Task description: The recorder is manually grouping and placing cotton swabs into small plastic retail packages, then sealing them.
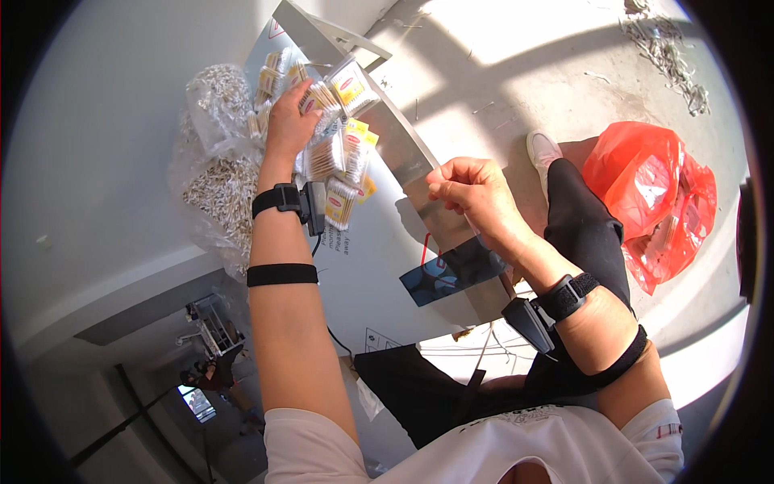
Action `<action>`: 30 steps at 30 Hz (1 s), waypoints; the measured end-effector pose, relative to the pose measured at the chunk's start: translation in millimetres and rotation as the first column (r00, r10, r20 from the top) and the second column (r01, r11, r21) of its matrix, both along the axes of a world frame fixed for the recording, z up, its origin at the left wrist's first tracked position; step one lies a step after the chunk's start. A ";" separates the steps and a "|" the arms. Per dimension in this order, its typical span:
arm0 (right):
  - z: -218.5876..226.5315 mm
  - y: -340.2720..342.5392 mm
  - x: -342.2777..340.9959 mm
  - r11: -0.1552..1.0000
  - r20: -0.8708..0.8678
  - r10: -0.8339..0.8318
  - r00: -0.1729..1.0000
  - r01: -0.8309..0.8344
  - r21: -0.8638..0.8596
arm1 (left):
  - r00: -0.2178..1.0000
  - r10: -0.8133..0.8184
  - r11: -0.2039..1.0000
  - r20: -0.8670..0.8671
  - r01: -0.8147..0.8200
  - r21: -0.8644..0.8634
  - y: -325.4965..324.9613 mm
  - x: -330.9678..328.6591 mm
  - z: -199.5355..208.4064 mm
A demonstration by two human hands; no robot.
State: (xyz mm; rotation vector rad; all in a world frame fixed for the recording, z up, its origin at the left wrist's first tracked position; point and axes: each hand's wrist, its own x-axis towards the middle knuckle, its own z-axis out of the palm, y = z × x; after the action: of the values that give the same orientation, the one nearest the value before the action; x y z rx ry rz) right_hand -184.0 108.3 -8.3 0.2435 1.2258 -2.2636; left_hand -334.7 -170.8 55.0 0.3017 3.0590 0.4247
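My left hand (292, 123) reaches into a heap of clear packs of cotton swabs with yellow and white labels. Its thumb and fingers close around one pack of cotton swabs (324, 100). Just beyond lies another pack (352, 87), near the edge of the pale printed board (371, 266). More packs (326, 156) are piled below the hand. My right hand (477, 198) is held over the board's right side, its fingers curled and the thumb near the index fingertip. Whatever may be between those fingertips is hidden or too small to make out.
Clear bags of loose cotton swabs (222, 189) stand left of the heap. A red plastic bag (645, 194) sits on the floor beside my leg (584, 218). Loose swabs (665, 56) litter the floor at the far right. Another person (222, 375) is at lower left.
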 end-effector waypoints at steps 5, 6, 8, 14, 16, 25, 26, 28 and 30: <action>-0.8 1.0 0.5 1.000 -0.001 -0.001 1.000 0.001 -0.003 | 0.998 -0.015 0.999 0.066 0.012 0.042 6.2 3.6 7.5; -0.4 1.0 0.5 1.000 0.000 -0.005 1.000 0.005 -0.011 | 0.995 -0.080 0.997 0.059 0.079 0.021 4.9 3.8 8.8; -2.1 0.6 0.5 1.000 0.003 -0.010 1.000 0.010 -0.017 | 0.995 -0.070 0.997 0.068 0.070 -0.008 9.1 6.5 5.8; -0.8 -0.3 0.5 1.000 0.007 -0.011 1.000 0.011 -0.009 | 0.995 0.043 0.999 0.092 -0.042 -0.008 12.0 11.1 -0.6; -1.4 -0.4 0.2 1.000 0.003 -0.007 1.000 0.007 -0.020 | 0.994 0.059 0.998 0.087 -0.057 -0.019 11.1 11.1 -1.3; -0.7 -0.7 0.3 1.000 0.005 -0.009 1.000 0.009 -0.005 | 1.000 -0.004 0.994 -0.003 0.003 -0.106 16.9 10.9 1.2; -0.4 -1.0 0.4 1.000 0.004 -0.009 1.000 0.009 -0.006 | 1.000 0.003 0.995 0.000 -0.003 -0.095 16.3 11.0 0.7; -0.4 -0.9 0.3 1.000 -0.005 -0.007 1.000 0.007 -0.001 | 1.000 0.008 0.996 0.003 -0.008 -0.083 17.0 11.3 -0.9; -2.0 -0.8 0.3 1.000 -0.002 -0.009 1.000 0.009 -0.001 | 0.999 0.034 0.997 0.004 -0.034 -0.065 19.9 11.8 -3.4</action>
State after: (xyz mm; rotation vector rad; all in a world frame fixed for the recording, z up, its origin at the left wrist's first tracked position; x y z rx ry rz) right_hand -183.7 107.6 -10.3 0.2476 1.2266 -2.2727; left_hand -322.9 -150.9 51.6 0.2457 3.0698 0.3265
